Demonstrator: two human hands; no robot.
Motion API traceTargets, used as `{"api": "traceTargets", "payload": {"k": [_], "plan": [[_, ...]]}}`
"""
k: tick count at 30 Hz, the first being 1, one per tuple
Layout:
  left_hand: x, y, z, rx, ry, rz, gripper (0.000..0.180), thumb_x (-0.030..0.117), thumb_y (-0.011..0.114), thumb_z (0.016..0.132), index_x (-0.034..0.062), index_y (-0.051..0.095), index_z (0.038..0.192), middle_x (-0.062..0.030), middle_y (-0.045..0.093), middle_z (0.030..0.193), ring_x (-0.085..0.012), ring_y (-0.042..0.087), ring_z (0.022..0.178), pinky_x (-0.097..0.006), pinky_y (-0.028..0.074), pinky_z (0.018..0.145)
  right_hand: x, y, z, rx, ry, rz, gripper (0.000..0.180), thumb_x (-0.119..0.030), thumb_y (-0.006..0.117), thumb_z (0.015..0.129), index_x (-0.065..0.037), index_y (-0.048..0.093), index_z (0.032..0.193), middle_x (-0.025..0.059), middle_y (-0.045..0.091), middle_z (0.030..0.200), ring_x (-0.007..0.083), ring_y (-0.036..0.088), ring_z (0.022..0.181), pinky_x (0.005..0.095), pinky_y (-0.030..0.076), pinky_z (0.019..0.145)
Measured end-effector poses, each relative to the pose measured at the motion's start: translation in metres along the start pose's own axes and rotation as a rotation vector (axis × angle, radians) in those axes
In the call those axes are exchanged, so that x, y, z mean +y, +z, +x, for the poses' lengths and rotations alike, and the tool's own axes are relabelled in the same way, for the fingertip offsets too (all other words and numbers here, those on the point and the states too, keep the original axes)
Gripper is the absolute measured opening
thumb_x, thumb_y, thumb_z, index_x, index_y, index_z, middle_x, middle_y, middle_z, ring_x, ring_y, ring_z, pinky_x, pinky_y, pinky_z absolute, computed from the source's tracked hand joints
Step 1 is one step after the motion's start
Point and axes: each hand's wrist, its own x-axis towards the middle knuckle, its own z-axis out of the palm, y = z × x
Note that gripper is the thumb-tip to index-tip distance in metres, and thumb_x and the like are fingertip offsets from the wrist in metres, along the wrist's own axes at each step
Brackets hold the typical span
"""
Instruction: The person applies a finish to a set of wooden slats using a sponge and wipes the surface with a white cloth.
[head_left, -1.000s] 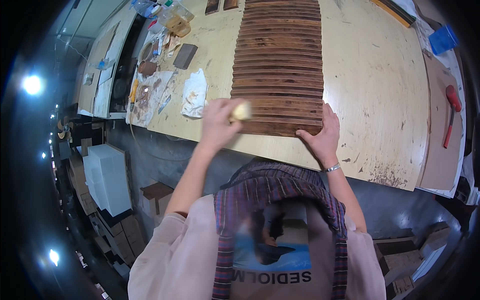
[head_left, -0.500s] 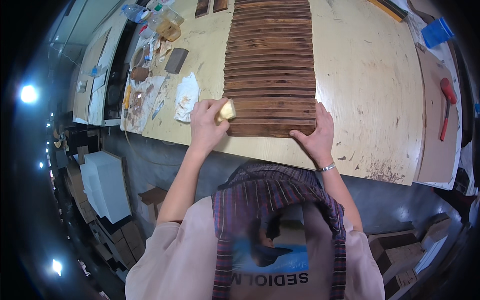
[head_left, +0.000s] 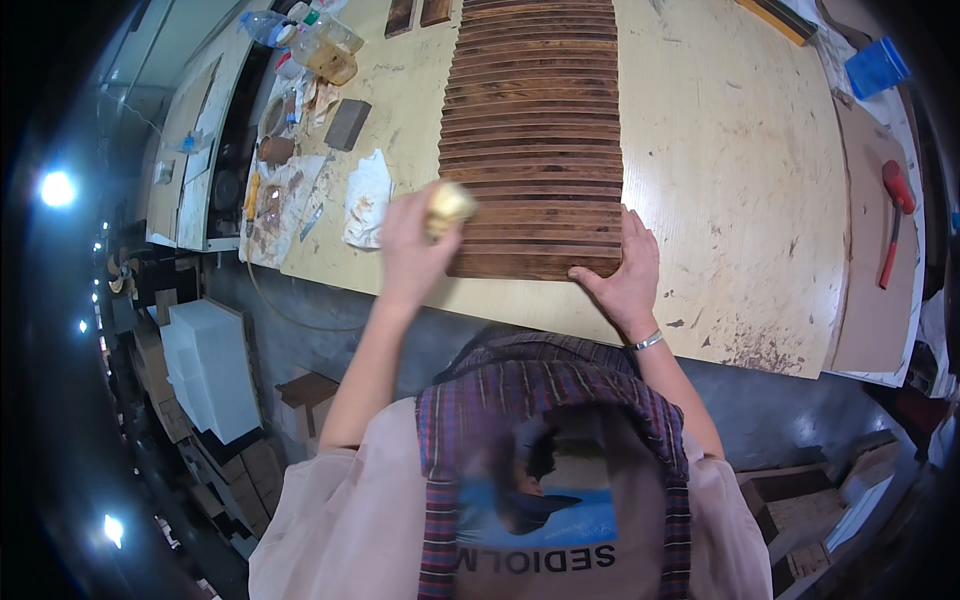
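A row of dark brown wooden slats (head_left: 535,150) lies packed edge to edge on the pale yellow tabletop (head_left: 735,200). My left hand (head_left: 408,245) is closed round a pale yellow sponge (head_left: 452,206) at the left ends of the near slats; motion blurs both a little. My right hand (head_left: 628,275) rests at the near right corner of the row, thumb along the front edge and fingers stretched along the right side, holding no separate object. Left of my left hand lies a folded white cloth (head_left: 368,200).
Beyond the cloth sits a grey block (head_left: 346,125). Plastic bottles (head_left: 325,55) and a stained sheet (head_left: 285,205) occupy the left side. At the right are a blue cup (head_left: 877,68) and a red-handled tool (head_left: 897,190) on cardboard. Two short wood pieces (head_left: 400,15) lie at the far edge.
My left hand and the sponge have moved slightly away from me along the slat ends. My right hand stays at the same corner. The whole view has shifted slightly.
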Motion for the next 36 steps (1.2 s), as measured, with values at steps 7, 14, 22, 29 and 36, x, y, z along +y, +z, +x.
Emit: {"api": "traceTargets", "payload": {"k": [7,14,22,29,36], "plan": [[-0.041,0.014,-0.007,0.017,-0.125,-0.017,0.042,0.018,0.075,0.078,0.0068,0.067,0.118,-0.0141,0.065,0.103,-0.0327,0.061,0.100,-0.045,0.050,0.088,-0.003,-0.001,0.001,-0.030,-0.008,-0.022,0.114,-0.040,0.093,0.060,0.006,0.038,0.149,0.0286,0.049,0.145,0.0410,0.042,0.139,0.0509,0.029,0.118],[0.013,0.021,0.011,0.035,0.189,-0.024,0.043,0.022,0.076,0.082,0.0084,0.063,0.121,-0.0138,0.062,0.100,-0.0338,0.059,0.094,-0.047,0.049,0.085,-0.002,0.000,0.001,-0.035,-0.015,-0.017,0.113,-0.040,0.093,0.061,0.004,0.038,0.150,0.0274,0.049,0.145,0.0404,0.041,0.140,0.0511,0.028,0.119],[-0.021,0.017,0.043,0.081,-0.059,0.189,0.049,0.021,0.078,0.079,0.0077,0.061,0.123,-0.0136,0.062,0.105,-0.0338,0.059,0.094,-0.046,0.049,0.082,-0.002,-0.001,0.000,-0.039,0.006,-0.029,0.113,-0.040,0.093,0.062,0.004,0.037,0.150,0.0277,0.049,0.146,0.0404,0.040,0.141,0.0514,0.027,0.119],[-0.019,0.008,0.038,-0.143,0.056,0.170,0.050,0.007,0.074,0.070,0.0123,0.067,0.119,-0.0106,0.064,0.105,-0.0325,0.058,0.105,-0.044,0.048,0.092,0.000,-0.003,0.003,-0.065,0.008,0.037,0.116,-0.036,0.092,0.064,0.005,0.030,0.154,0.0278,0.040,0.154,0.0398,0.037,0.144,0.0510,0.026,0.120],[0.061,0.051,0.086,-0.123,0.383,-0.013,0.049,0.002,0.070,0.075,0.0120,0.067,0.122,-0.0106,0.064,0.115,-0.0314,0.058,0.110,-0.044,0.047,0.097,0.002,-0.005,0.034,-0.090,0.157,0.500,0.119,-0.029,0.088,0.074,0.006,0.012,0.159,0.0271,0.021,0.164,0.0363,0.025,0.152,0.0423,0.022,0.124]]}}
